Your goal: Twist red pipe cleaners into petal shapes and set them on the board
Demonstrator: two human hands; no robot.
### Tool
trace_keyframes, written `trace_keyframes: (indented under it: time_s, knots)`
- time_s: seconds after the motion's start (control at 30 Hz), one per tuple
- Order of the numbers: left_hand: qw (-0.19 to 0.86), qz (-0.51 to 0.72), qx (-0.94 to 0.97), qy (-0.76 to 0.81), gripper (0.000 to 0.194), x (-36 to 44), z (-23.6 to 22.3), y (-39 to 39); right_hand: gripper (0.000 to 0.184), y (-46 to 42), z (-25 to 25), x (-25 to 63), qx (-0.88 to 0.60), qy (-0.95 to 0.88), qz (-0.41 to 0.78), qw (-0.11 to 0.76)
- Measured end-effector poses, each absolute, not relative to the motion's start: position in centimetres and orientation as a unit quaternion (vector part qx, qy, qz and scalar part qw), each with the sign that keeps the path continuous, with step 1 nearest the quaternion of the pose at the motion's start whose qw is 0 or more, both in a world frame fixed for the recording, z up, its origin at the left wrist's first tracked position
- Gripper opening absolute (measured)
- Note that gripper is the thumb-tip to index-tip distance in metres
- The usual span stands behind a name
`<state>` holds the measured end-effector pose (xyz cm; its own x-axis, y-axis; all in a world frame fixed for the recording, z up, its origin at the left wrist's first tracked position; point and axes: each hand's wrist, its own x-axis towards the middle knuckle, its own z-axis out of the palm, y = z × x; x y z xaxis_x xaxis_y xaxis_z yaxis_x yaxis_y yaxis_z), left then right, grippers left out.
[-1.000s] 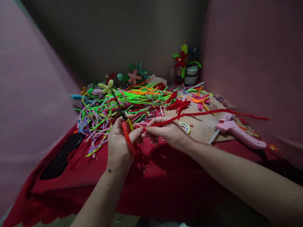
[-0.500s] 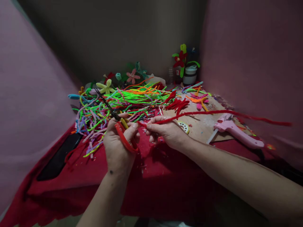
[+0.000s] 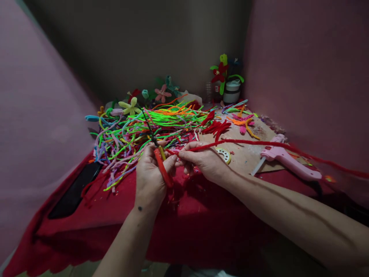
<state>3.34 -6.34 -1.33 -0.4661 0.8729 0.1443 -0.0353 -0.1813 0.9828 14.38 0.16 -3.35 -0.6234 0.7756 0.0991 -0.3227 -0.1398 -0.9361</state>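
Observation:
My left hand is closed around a pair of scissors with red and yellow handles, its dark blades pointing up and away. The thumb and finger of that hand also meet at the near end of a red pipe cleaner. My right hand pinches the same pipe cleaner close beside the left fingertips. From there its long free length runs over my right wrist and off to the right edge. Fingers partly hide the short end between the hands.
A heap of coloured pipe cleaners covers the back left of the red cloth. On the right lie a pink glue gun and cardboard with red pieces. A black phone lies left; pipe-cleaner flowers stand behind.
My left hand has shifted right towards the right hand, and the scissors have turned more upright. The pipe cleaner's far end has swung down to the right. My right hand stays nearly still.

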Motion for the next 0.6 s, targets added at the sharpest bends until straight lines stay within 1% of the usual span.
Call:
trace_keyframes:
  time_s: [0.13, 0.27, 0.4, 0.47, 0.6]
  knots:
    - [0.376, 0.649, 0.363, 0.552, 0.053, 3.3, -1.0, -6.4, 0.019, 0.0, -3.0, 14.5, -0.215, -0.549, 0.713, 0.379]
    - [0.404, 0.638, 0.348, 0.555, 0.051, 3.1, -0.9, -6.4, 0.018, -0.2, -2.9, 14.6, -0.227, -0.556, 0.714, 0.361]
    - [0.417, 0.633, 0.338, 0.558, 0.051, 2.9, -0.9, -6.6, 0.015, -0.5, -3.1, 14.5, -0.240, -0.569, 0.690, 0.378]
    - [0.416, 0.630, 0.330, 0.568, 0.052, 2.8, -0.9, -6.8, 0.015, -0.6, -3.3, 14.5, -0.245, -0.571, 0.683, 0.383]
    - [0.382, 0.626, 0.349, 0.583, 0.056, 2.7, -0.8, -7.4, 0.016, -0.4, -3.1, 14.5, -0.241, -0.546, 0.710, 0.373]
